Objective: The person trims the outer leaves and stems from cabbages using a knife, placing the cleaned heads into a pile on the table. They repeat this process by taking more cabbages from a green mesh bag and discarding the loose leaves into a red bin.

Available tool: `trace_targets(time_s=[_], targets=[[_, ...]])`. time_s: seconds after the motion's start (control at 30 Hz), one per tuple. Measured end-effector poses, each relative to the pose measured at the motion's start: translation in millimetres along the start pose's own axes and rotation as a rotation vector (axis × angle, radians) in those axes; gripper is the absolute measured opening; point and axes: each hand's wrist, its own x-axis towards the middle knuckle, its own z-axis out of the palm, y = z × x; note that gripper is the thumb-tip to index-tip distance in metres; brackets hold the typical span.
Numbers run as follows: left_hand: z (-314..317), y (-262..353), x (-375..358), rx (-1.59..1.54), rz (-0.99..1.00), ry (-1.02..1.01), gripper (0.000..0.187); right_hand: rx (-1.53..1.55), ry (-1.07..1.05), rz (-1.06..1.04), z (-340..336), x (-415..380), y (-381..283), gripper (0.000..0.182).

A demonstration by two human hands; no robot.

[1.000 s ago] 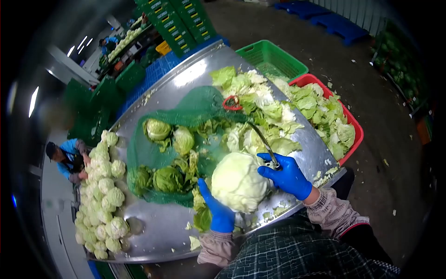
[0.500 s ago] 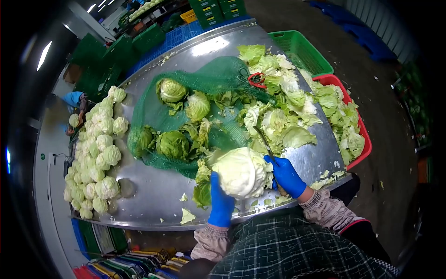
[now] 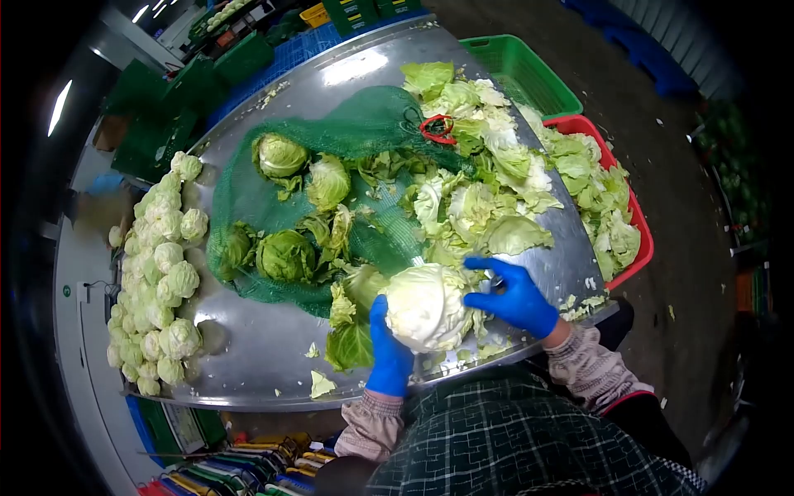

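Note:
A trimmed pale cabbage [image 3: 428, 307] is in front of me at the table's near edge. My left hand [image 3: 389, 351], in a blue glove, supports it from the left side. My right hand [image 3: 517, 299], also blue-gloved, is at the cabbage's right side, index finger and thumb stretched toward it. A dark piece of the knife [image 3: 497, 286] shows between those fingers; its blade is hidden. Loose green outer leaves [image 3: 350, 345] lie just left of the cabbage. Beyond it, several untrimmed cabbages [image 3: 285, 256] rest on a green mesh bag [image 3: 331, 136].
Trimmed cabbages [image 3: 165, 285] are piled on the left of the metal table [image 3: 248, 364]. Cut leaves [image 3: 463, 207] heap at its right. Past that edge stand a red crate [image 3: 643, 248] full of leaves and a green crate [image 3: 542, 78]. A blurred person [image 3: 103, 207] is at the far left.
The knife blade, upright beyond my right hand earlier, is out of sight now. My right fingers have spread and reached toward the cabbage. The whole view has shifted slightly.

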Motion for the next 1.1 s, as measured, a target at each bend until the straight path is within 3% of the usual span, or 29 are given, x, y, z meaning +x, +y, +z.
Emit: trace_targets(time_s=[0.03,0.1,0.13,0.17,0.2,0.3,0.37,0.4,0.43,0.47,0.5,0.53,0.57,0.6,0.67,0.7,0.73,0.8,0.83,0.9,1.07,1.1], targets=[[0,0,0,-0.005,-0.006,0.001,0.053,-0.148,0.017,-0.192,7,3,15,0.034],[-6,0,-2,-0.024,-0.004,0.017,0.055,0.142,0.077,0.269,1,10,15,0.025],[-15,-1,-1,-0.111,-0.005,0.005,0.052,0.323,0.164,0.301,-7,15,25,0.021],[-28,-4,2,-0.201,0.000,-0.008,0.050,0.307,0.328,0.273,-10,19,19,0.018],[-33,-2,0,-0.295,0.012,-0.023,0.049,0.188,0.330,0.318,-18,18,18,0.021],[-31,3,-19,-0.387,0.175,-0.159,0.049,-0.160,0.242,0.298,-14,7,7,0.038],[-36,1,-20,-0.328,0.168,-0.057,0.051,-0.169,0.043,0.091,15,-15,22,0.053],[-38,0,-21,-0.330,0.159,-0.023,0.053,-0.213,-0.036,-0.009,30,-21,14,0.052],[-42,-1,-23,-0.361,0.140,0.007,0.055,-0.007,-0.133,0.380,40,-23,2,0.046],[-46,-1,-25,-0.401,0.129,0.032,0.056,0.091,-0.103,0.371,47,-24,-5,0.041],[-51,0,-27,-0.439,0.131,0.051,0.058,0.060,-0.076,0.188,44,-23,22,0.032],[-58,4,-29,-0.440,0.160,0.044,0.059,0.104,-0.084,0.364,35,-22,17,0.020],[-54,5,-32,-0.436,0.168,0.033,0.060,0.166,-0.041,0.328,32,-17,8,0.017],[-56,9,-42,-0.115,0.345,0.059,0.061,0.183,-0.050,0.319,31,-16,2,0.018],[-59,27,-60,-0.103,0.401,0.064,0.065,0.180,-0.017,0.349,19,-14,5,0.021],[-67,32,-63,-0.412,0.286,0.046,0.069,0.158,0.014,0.385,13,-15,18,0.023],[-72,37,-68,-0.264,0.435,0.069,0.070,0.136,0.039,0.420,6,-16,35,0.025],[-86,54,-75,-0.323,0.518,0.092,0.071,0.225,0.173,0.449,-16,-22,89,0.027],[-98,63,-75,-0.531,0.453,0.082,0.071,0.269,0.241,0.461,-26,-28,110,0.028],[-135,67,-65,-0.607,0.593,0.071,0.068,0.302,0.426,0.521,-51,-42,153,0.023],[-185,86,-61,-0.684,0.907,0.091,0.063,0.327,0.473,0.510,-107,-68,199,0.020],[-176,91,-70,-0.740,0.859,0.155,0.063,0.258,0.458,0.501,-105,-67,190,0.021]])
